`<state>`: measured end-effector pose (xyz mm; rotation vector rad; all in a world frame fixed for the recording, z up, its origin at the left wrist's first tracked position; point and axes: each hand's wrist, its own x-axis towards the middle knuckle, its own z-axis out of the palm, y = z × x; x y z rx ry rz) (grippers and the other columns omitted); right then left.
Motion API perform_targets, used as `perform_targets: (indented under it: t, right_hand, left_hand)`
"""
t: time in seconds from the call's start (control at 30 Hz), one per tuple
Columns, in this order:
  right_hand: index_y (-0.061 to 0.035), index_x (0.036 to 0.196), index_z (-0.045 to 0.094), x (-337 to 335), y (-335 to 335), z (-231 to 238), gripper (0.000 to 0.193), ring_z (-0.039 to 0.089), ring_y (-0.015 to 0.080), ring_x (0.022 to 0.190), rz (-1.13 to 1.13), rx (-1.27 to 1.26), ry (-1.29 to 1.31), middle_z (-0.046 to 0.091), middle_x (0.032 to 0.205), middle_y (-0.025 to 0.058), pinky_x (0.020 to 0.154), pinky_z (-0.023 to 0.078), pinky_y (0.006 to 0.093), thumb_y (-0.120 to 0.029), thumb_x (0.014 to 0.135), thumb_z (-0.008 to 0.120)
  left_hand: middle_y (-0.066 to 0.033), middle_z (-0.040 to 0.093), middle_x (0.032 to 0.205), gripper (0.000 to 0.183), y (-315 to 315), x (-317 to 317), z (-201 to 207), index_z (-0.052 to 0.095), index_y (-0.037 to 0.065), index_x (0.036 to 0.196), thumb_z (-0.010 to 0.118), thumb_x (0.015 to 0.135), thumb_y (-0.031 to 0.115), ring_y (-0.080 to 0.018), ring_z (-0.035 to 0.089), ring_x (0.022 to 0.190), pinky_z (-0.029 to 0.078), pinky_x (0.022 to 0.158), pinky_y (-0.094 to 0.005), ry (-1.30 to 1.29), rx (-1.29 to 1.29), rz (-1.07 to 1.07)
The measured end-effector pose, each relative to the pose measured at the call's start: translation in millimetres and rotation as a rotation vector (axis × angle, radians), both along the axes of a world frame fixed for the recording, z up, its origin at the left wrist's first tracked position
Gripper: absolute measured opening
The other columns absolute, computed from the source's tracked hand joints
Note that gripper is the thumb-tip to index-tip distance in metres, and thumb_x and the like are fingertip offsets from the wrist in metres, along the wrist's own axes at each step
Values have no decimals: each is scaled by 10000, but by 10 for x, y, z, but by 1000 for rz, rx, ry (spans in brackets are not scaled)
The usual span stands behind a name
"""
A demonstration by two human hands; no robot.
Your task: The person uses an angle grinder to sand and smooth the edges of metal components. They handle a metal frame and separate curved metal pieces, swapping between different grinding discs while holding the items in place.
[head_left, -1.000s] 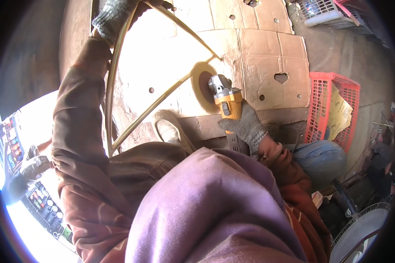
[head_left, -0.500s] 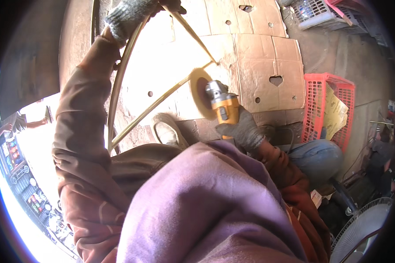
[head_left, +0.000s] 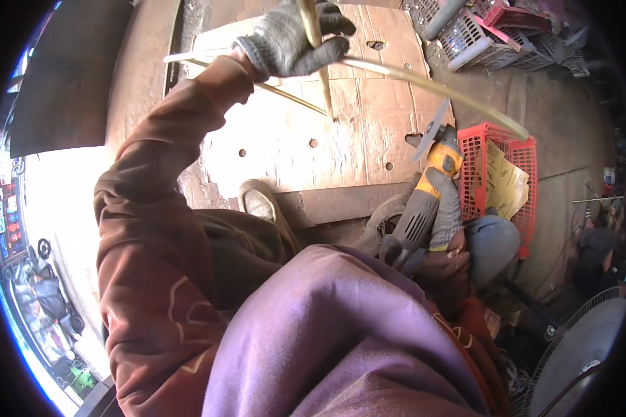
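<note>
My left hand (head_left: 292, 43), in a grey knit glove, grips a frame of thin brass-coloured metal bars (head_left: 466, 101) above the cardboard. One bar rises through the grasp between thumb and fingers; another stretches right, over the red crate's edge. How the bars join is hidden behind the glove. On the right, my gloved right hand (head_left: 444, 201) wraps round the body of a yellow and grey angle grinder (head_left: 424, 198). Its disc (head_left: 432, 131) points away from me, beside the red crate and apart from the bars.
Flattened cardboard (head_left: 278, 153) with cut holes covers the floor ahead. A red plastic crate (head_left: 474, 181) holds yellowish paper (head_left: 506, 182). Grey crates (head_left: 466, 43) stand at the far right, a fan (head_left: 577, 361) at the lower right. My shoe (head_left: 259, 201) rests by the cardboard's near edge.
The grinder has moved right and towards me, off the bars, and its disc now points away. My left hand has moved right and turned the metal frame.
</note>
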<state>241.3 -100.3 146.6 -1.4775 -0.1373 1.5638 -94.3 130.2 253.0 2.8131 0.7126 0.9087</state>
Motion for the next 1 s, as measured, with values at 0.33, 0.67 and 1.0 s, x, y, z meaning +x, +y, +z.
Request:
perform_targets:
  t: [0.33, 0.67, 1.0]
  right_hand:
    - [-56, 1144, 649, 196, -142, 265, 375, 724, 250, 731, -77, 101, 236, 717, 893, 104, 643, 622, 369, -307, 909, 797]
    - [-80, 1262, 607, 217, -229, 801, 466, 712, 229, 764, 25, 449, 97, 716, 986, 83, 688, 621, 373, -325, 897, 764]
    - [-3, 1232, 597, 876, -367, 1655, 510, 712, 242, 720, 150, 597, -386, 685, 921, 111, 653, 635, 373, -248, 837, 808]
  left_hand:
    - [-275, 628, 1381, 704, -585, -443, -273, 571, -51, 1420, 683, 966, 475, -390, 624, 1285, 524, 1073, -439, 79, -718, 903]
    - [-164, 753, 1167, 844, -493, -813, -347, 399, 67, 1613, 787, 931, 377, -248, 760, 945, 673, 790, -382, -80, -962, 612]
    - [-175, 733, 975, 504, -648, 172, 445, 727, 17, 1179, 600, 1009, 474, -317, 712, 711, 566, 647, -471, -190, -999, 1131]
